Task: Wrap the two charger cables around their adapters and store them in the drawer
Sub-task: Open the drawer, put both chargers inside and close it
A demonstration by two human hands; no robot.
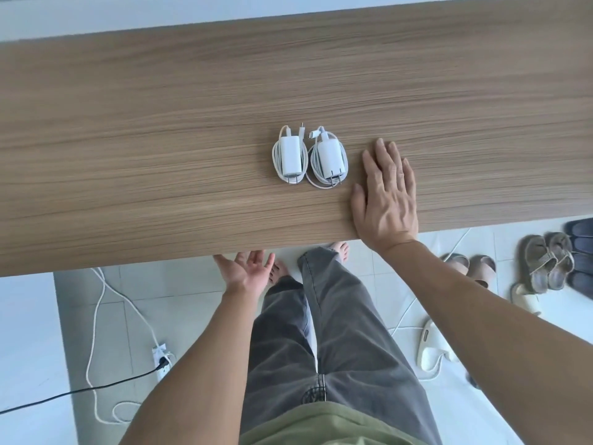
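Observation:
Two white charger adapters lie side by side on the wooden table top (160, 139), each with its white cable coiled around it. The left adapter (287, 157) and the right adapter (329, 159) have their plug prongs pointing toward me. My right hand (385, 197) rests flat on the table just right of the right adapter, fingers straight, not touching it. My left hand (247, 271) is below the table's front edge, palm up with fingers spread, fingertips reaching under the edge. No drawer shows from this angle.
A white power strip (161, 359) with a black plug and white cords lies on the floor at the left. Several sandals and slippers (545, 261) sit on the tiles at the right. My legs stand close to the table's front edge.

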